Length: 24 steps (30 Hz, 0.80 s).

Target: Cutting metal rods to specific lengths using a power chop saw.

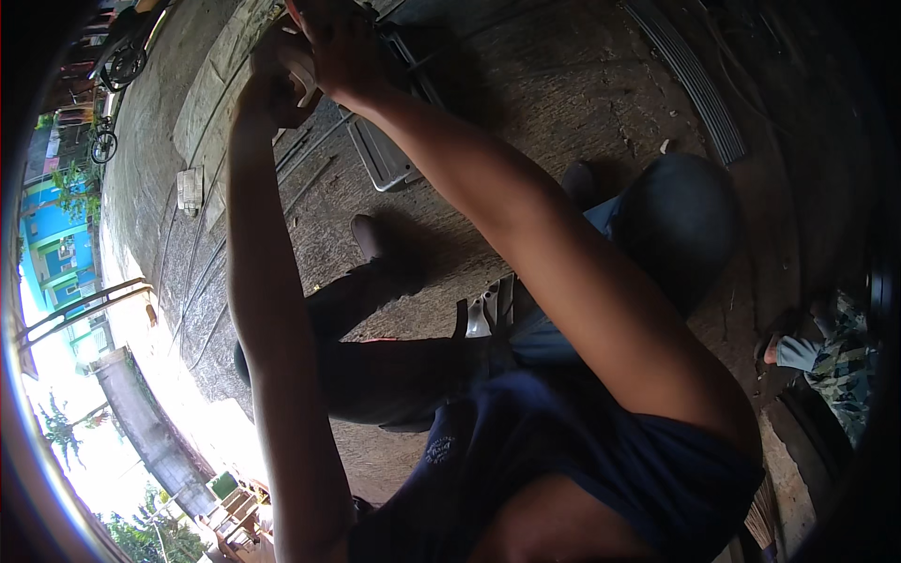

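Both my arms reach out to the top edge of the head view, where my hands come together. The fingers of my left hand (pixel 282 80) look curled, in shadow. My right hand (pixel 345 58) lies against it, slightly higher, with its fingers bent. A sliver of something red (pixel 295 11) shows by its fingertips, cut off by the frame. What the two hands hold between them is hidden. Just beneath my right wrist, a dark grey rectangular tray or case (pixel 383 158) with a pale rim rests on the ground.
Thin metal rods (pixel 305 178) and a flat pale board (pixel 211 89) lie left of the tray, near a small whitish block (pixel 190 190). A ribbed metal strip (pixel 693 89) lies far right. Another person's camouflage clothing (pixel 842 371) shows at the right edge. A bicycle (pixel 125 64) stands far left.
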Each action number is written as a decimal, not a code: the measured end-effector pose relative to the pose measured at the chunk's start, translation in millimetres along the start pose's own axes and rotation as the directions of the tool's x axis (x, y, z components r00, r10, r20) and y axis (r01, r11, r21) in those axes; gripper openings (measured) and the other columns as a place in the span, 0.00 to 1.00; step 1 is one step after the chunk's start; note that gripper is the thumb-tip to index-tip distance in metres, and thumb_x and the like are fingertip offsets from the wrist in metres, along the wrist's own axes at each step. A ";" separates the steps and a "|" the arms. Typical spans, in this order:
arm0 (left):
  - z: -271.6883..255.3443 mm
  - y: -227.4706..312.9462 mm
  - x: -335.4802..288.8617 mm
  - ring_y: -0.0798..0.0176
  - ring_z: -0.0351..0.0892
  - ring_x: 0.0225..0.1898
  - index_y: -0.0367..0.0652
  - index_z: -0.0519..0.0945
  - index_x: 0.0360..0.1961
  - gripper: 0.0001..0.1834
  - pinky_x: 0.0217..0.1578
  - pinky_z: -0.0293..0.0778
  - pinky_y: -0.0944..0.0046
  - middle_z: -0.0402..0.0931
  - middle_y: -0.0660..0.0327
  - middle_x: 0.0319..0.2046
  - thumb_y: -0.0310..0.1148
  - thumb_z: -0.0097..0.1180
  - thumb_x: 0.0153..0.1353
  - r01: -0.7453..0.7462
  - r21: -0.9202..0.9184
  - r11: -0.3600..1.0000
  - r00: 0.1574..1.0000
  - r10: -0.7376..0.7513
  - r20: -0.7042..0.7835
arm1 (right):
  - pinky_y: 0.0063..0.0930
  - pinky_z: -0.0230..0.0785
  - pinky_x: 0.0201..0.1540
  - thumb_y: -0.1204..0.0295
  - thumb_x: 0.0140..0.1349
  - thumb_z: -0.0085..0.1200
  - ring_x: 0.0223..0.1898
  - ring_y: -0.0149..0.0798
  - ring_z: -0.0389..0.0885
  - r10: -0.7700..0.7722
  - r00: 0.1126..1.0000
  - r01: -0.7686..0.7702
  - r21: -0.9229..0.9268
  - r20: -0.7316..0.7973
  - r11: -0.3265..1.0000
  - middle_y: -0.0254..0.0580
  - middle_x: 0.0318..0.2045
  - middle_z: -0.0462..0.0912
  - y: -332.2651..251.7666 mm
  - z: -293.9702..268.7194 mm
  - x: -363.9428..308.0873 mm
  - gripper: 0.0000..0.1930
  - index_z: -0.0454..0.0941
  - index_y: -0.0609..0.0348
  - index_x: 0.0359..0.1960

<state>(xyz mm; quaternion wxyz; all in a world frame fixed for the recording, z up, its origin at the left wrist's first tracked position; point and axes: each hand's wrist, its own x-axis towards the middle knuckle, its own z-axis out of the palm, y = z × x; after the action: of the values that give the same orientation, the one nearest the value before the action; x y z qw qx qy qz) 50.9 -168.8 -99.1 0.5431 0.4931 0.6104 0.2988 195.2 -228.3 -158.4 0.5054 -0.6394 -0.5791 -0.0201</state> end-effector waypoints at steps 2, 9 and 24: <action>-2.7 -5.9 6.8 0.65 0.71 0.23 0.45 0.74 0.32 0.06 0.31 0.74 0.62 0.70 0.66 0.23 0.35 0.53 0.57 0.028 -0.055 0.998 0.999 -0.027 0.028 | 0.53 0.60 0.54 0.66 0.58 0.49 0.55 0.60 0.65 -0.011 1.000 0.011 -0.008 0.012 1.000 0.59 0.57 0.65 1.8 0.3 -3.2 0.34 0.55 0.42 0.68; 5.2 -31.4 7.3 0.70 0.69 0.19 0.52 0.74 0.31 0.06 0.20 0.72 0.58 0.68 0.72 0.21 0.39 0.56 0.57 0.065 -0.119 0.991 0.995 -0.072 -0.063 | 0.50 0.60 0.54 0.72 0.56 0.49 0.52 0.59 0.66 -0.105 0.993 0.107 0.021 -0.062 0.994 0.63 0.52 0.66 13.7 2.9 -14.8 0.33 0.60 0.41 0.66; 19.8 -67.6 -4.5 0.67 0.70 0.21 0.43 0.75 0.32 0.08 0.24 0.69 0.67 0.71 0.65 0.22 0.36 0.56 0.56 -0.037 -0.148 0.988 0.992 0.018 -0.128 | 0.46 0.64 0.53 0.74 0.58 0.48 0.48 0.58 0.68 -0.176 0.982 0.181 0.071 -0.072 0.981 0.59 0.48 0.67 26.4 -1.0 -35.9 0.33 0.56 0.45 0.68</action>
<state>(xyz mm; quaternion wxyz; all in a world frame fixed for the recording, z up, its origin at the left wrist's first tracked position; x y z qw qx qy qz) 50.7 -199.0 -162.9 0.5349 0.4394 0.6123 0.3819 204.0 -250.0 -196.3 0.5447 -0.5636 -0.6177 -0.0639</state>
